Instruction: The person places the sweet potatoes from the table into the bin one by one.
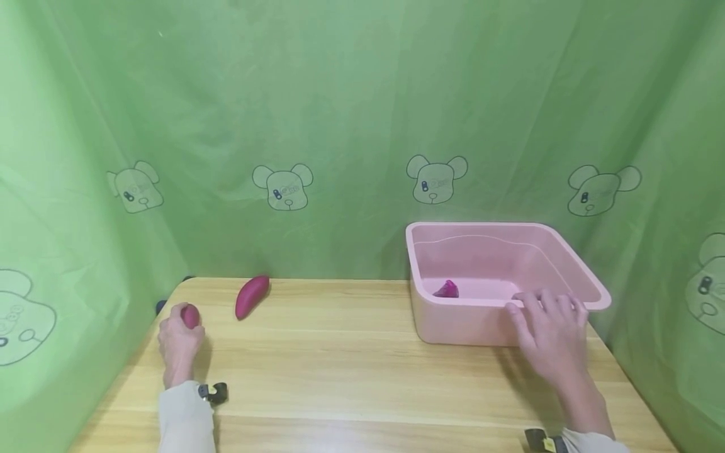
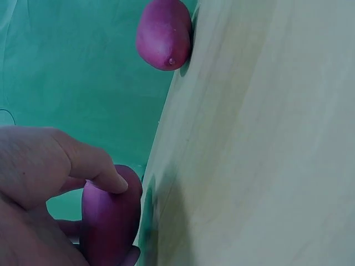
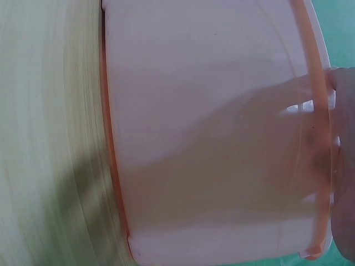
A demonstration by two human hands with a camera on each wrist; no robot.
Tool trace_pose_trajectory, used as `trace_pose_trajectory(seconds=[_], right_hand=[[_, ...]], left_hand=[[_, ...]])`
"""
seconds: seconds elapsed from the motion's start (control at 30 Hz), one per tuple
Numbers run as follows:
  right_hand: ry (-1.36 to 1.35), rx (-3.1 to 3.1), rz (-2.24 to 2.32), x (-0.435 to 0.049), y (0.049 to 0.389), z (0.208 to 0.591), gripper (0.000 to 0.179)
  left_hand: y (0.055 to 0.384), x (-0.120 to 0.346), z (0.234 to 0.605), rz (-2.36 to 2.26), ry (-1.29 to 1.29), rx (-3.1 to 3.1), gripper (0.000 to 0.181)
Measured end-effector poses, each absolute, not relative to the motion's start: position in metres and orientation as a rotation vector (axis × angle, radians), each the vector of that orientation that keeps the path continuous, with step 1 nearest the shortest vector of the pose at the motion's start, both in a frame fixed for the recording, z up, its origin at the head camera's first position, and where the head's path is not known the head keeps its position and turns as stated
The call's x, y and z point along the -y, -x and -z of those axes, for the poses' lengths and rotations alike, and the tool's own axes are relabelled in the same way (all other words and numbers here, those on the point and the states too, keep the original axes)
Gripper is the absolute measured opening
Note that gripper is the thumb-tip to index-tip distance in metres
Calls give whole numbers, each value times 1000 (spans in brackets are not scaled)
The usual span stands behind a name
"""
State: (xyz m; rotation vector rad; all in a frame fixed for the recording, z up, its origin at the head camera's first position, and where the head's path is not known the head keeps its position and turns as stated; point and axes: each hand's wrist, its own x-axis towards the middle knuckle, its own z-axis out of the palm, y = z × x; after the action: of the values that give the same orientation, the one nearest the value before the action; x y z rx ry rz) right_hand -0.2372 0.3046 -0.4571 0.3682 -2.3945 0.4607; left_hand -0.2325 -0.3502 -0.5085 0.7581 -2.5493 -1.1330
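My left hand (image 1: 180, 340) is at the left side of the table. It holds a smooth purple-red sweet potato (image 2: 108, 227), its fingers on either side; whether it touches the table I cannot tell. A second sweet potato (image 1: 252, 297), longer and slightly curved, lies on the table to the right of that hand, near the back edge. Over at the right, my right hand (image 1: 552, 336) grips the near rim of a pink basin (image 1: 464, 322), fingers bent over the edge. Part of a magenta object (image 1: 448, 289) shows inside the basin; the near wall hides the rest.
The wooden table (image 1: 340, 371) runs between my hands. Behind it and along both sides hangs a green curtain (image 1: 351, 126) printed with bear heads. A black device (image 1: 214, 393) is strapped at my left wrist, another (image 1: 538, 440) at my right.
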Motion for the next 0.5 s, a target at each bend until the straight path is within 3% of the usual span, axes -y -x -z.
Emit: trace_pose_trajectory(seconds=[0.5], right_hand=[[-369, 2389, -467, -304, 238, 458, 31]], left_hand=[[235, 345, 501, 1200, -692, 2357, 69]])
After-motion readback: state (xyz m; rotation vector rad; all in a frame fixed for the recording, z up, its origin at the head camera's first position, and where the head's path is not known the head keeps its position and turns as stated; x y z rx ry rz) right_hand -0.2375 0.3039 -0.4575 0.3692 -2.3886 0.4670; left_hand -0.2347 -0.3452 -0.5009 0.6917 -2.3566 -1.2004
